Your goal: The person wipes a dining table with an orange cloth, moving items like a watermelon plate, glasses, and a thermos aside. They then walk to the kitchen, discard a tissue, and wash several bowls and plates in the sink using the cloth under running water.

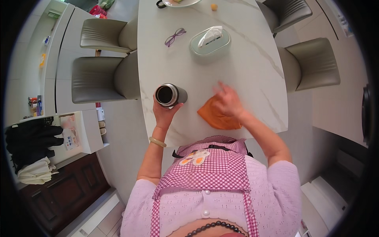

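Observation:
My left hand (164,114) is wrapped around a dark grey vacuum flask (182,95) near the table's left side. Its steel-rimmed mouth faces up without a lid, and the inside looks dark. An orange cloth (220,120) lies folded or bunched on the marble-patterned table (251,77), close to the front edge. Over the cloth's upper right part is my right hand (229,102), blurred by motion. Whether its fingers grip the cloth or only rest on it cannot be made out.
Beyond the hands stand a pale green tissue box (210,50) and purple-framed glasses (175,37). A plate (182,3), a black ring-shaped object (160,4) and a small yellowish round item (214,7) sit at the far end. Grey chairs (97,78) flank both sides.

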### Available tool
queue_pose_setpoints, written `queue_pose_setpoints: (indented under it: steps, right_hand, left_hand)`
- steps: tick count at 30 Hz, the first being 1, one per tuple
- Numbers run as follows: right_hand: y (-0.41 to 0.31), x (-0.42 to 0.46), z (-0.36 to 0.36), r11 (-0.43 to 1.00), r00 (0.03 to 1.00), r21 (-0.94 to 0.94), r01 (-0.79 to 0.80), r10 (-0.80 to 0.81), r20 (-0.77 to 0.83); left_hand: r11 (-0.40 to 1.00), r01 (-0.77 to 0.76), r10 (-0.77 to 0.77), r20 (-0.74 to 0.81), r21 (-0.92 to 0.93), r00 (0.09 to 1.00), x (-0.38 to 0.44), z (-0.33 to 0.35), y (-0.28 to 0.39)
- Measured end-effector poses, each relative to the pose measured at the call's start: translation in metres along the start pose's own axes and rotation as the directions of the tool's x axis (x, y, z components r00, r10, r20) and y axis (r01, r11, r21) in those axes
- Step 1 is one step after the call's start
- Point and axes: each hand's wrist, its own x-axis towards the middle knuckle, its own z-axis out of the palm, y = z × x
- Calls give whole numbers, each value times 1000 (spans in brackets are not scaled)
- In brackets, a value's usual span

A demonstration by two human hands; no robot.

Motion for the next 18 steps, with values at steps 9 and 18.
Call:
queue_pose_setpoints:
  steps: [9,18]
  right_hand:
    - [32,-22,21,990,999,-135,-34,29,-34]
    - [-19,70,75,975,976,-73,212,-206,74]
  left_hand:
    - [992,-45,57,-105,116,993,-8,-4,6]
    - [994,103,-86,-272,46,958,-98,-69,12]
